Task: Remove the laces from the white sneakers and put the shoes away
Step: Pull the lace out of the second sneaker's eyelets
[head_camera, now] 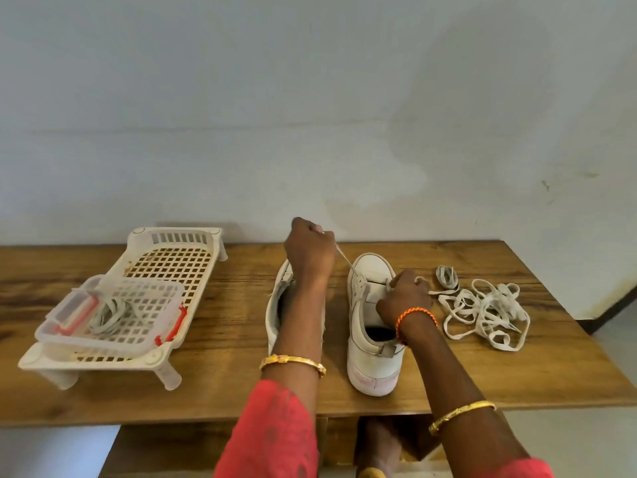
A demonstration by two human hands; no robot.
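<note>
From the head camera, take the right shoe [374, 322] as the landmark: it stands on the wooden table [224, 374], toe toward the wall. The left hand [308, 251] is raised just beyond and left of its toe, fingers curled round the lace [345, 261], which runs taut down to the front eyelets. The right hand [406, 298] rests on the shoe's tongue area, fingers bent on the lace there; whether it pinches or only steadies, I cannot tell. The left shoe [279, 305] lies just left of the landmark, partly behind the left forearm. A loose lace pile [482, 308] sits to the right; a white rack [165, 270] holding a clear box [113, 305] stands well left.

To do this well, I judge: hold the shoe down firmly, pull along the eyelet line, and feed slack with the right hand so the tip does not snag.
</note>
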